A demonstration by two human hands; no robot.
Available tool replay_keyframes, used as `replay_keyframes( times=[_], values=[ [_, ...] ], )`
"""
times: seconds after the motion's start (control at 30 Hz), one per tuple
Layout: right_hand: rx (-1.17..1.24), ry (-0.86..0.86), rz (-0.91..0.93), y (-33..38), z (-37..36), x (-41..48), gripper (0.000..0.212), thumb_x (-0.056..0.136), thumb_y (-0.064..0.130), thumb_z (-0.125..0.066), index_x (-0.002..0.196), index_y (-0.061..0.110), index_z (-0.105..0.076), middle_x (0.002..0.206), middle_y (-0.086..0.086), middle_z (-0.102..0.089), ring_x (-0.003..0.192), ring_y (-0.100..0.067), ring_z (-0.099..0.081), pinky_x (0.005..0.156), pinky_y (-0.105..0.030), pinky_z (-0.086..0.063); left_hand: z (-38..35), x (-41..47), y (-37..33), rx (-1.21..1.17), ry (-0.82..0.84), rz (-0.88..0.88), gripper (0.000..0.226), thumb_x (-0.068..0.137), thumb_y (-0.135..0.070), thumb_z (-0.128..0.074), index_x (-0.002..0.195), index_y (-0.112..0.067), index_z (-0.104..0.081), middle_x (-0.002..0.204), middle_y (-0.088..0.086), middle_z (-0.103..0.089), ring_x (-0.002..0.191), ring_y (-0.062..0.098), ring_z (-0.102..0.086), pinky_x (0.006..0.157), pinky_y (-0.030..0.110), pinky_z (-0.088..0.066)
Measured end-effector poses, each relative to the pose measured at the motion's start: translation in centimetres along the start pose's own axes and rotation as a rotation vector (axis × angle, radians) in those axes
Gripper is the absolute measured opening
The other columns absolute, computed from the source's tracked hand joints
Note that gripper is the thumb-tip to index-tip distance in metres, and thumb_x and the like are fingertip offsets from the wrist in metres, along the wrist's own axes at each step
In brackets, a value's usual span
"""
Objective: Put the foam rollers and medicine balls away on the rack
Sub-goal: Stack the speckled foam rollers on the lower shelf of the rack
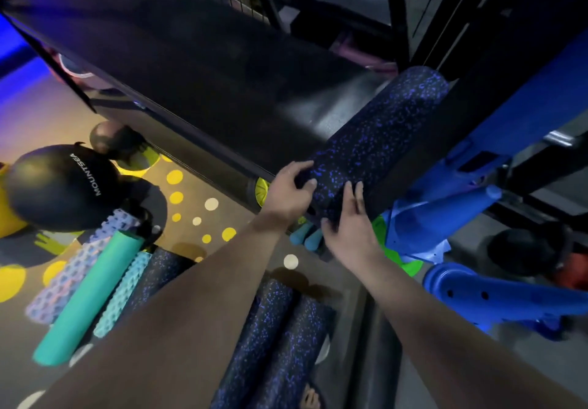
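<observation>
Currently: rack shelf [191,58] carries one speckled foam roller [381,141] at its right end, near end at the front edge. Arms outstretched; left hand [291,189] and right hand [346,227], each grip clamped round that end.

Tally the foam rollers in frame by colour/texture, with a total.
Black, blue-speckled: 4, namely the shelf roller held by the left hand and right hand, plus three floor rollers
Smooth teal roller: 1
Ribbed teal roller: 1
Lavender gridded roller: 1
Total: 7
</observation>
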State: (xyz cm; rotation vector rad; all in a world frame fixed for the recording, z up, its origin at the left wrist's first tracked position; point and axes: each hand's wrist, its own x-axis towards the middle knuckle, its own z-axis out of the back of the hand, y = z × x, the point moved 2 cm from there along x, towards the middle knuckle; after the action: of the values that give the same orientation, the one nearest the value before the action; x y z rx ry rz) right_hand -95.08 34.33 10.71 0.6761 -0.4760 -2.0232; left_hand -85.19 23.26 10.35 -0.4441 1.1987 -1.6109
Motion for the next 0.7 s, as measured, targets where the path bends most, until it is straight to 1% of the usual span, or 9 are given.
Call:
replay_keyframes(
  times=[0.07, 0.13, 0.2, 0.3, 0.4, 0.47, 0.53, 0.63, 0.7],
  values=[
    [0.018, 0.015, -0.022, -0.3, -0.5, 1.2, 0.082, 0.1, 0.018, -0.055, 0.158, -0.003, 0.0, 0.166, -0.023, 0.012, 0.154, -0.037, -0.008, 0.118, -0.027, -0.014, -0.5, 1.0, 0.0, -0.019, -0.014, 0.001, 0.045, 0.087, -0.033, -0.069, 0.13, -0.026, -0.065, 0.125, -0.004, -0.067, 0.112, 0.013, -0.065, 0.107, 0.035, -0.048],
    [-0.038, -0.023, -0.029, -0.5, -1.4, 2.4, 0.075, 0.102, 0.015, -0.048, 0.158, -0.004, -0.001, 0.165, -0.026, 0.011, 0.154, -0.04, 0.006, 0.122, -0.027, -0.003, -0.6, 1.0, -0.8, 0.027, -0.047, -0.024, 0.043, 0.091, -0.032, -0.07, 0.133, -0.023, -0.064, 0.124, -0.003, -0.068, 0.107, 0.012, -0.065, 0.101, 0.022, -0.047],
    [-0.119, -0.066, -0.005, -0.5, -1.9, 2.7, 0.072, 0.103, 0.014, -0.044, 0.159, 0.001, -0.001, 0.166, -0.021, 0.009, 0.154, -0.037, 0.007, 0.123, -0.031, 0.001, -0.7, 1.0, -0.8, 0.054, -0.087, -0.023, 0.043, 0.092, -0.033, -0.07, 0.133, -0.021, -0.064, 0.119, -0.001, -0.071, 0.104, 0.012, -0.064, 0.094, 0.017, -0.045],
    [-0.137, -0.164, 0.034, -0.8, -1.4, 1.8, 0.071, 0.1, 0.004, -0.046, 0.16, 0.001, -0.008, 0.168, -0.018, -0.001, 0.154, -0.034, -0.013, 0.123, -0.036, -0.02, -0.7, 0.0, -0.5, 0.092, -0.115, 0.006, 0.048, 0.093, -0.038, -0.069, 0.137, -0.02, -0.061, 0.123, 0.0, -0.071, 0.113, 0.015, -0.064, 0.097, 0.019, -0.045],
    [-0.142, -0.25, 0.182, -0.3, -0.4, 0.7, 0.089, 0.079, -0.008, -0.064, 0.157, -0.003, -0.023, 0.166, -0.021, -0.013, 0.139, -0.034, -0.047, 0.095, -0.034, -0.053, -0.2, -1.4, -0.4, 0.146, -0.06, -0.005, 0.054, 0.099, -0.035, -0.059, 0.15, -0.023, -0.046, 0.146, -0.001, -0.056, 0.133, 0.014, -0.052, 0.104, 0.015, -0.033],
    [-0.137, -0.264, 0.195, -0.2, 0.1, -0.6, 0.085, 0.085, -0.004, -0.059, 0.159, 0.002, -0.018, 0.168, -0.016, -0.009, 0.138, -0.034, -0.047, 0.095, -0.038, -0.052, 0.9, -2.1, 0.6, 0.082, -0.1, -0.022, 0.057, 0.101, -0.033, -0.053, 0.155, -0.027, -0.036, 0.154, -0.002, -0.048, 0.14, 0.014, -0.045, 0.118, 0.026, -0.031],
    [-0.05, -0.329, 0.178, -1.0, -0.7, -3.0, 0.068, 0.089, 0.003, -0.055, 0.153, 0.005, -0.033, 0.156, -0.015, -0.03, 0.134, -0.033, -0.046, 0.103, -0.04, -0.047, 2.4, -3.2, 2.9, -0.056, -0.292, 0.045, 0.055, 0.099, -0.035, -0.051, 0.152, -0.029, -0.04, 0.147, -0.006, -0.054, 0.132, 0.008, -0.052, 0.114, 0.035, -0.042],
    [-0.014, -0.259, 0.155, -3.7, -5.5, -8.2, 0.046, 0.086, 0.006, -0.06, 0.131, 0.007, -0.053, 0.123, -0.013, -0.05, 0.11, -0.035, -0.057, 0.094, -0.044, -0.049, 4.0, -8.1, 9.5, -0.125, -0.396, 0.273, 0.044, 0.103, -0.022, -0.051, 0.147, -0.023, -0.046, 0.127, -0.012, -0.059, 0.097, -0.02, -0.057, 0.086, 0.01, -0.05],
    [-0.003, -0.053, 0.027, -5.9, -10.6, -11.5, 0.042, 0.083, 0.006, -0.063, 0.125, 0.007, -0.057, 0.117, -0.014, -0.054, 0.106, -0.037, -0.059, 0.092, -0.045, -0.05, 4.6, -12.6, 15.9, -0.074, -0.324, 0.406, 0.04, 0.103, -0.021, -0.053, 0.143, -0.021, -0.05, 0.119, -0.01, -0.061, 0.105, -0.007, -0.063, 0.083, 0.015, -0.046]
  ],
)
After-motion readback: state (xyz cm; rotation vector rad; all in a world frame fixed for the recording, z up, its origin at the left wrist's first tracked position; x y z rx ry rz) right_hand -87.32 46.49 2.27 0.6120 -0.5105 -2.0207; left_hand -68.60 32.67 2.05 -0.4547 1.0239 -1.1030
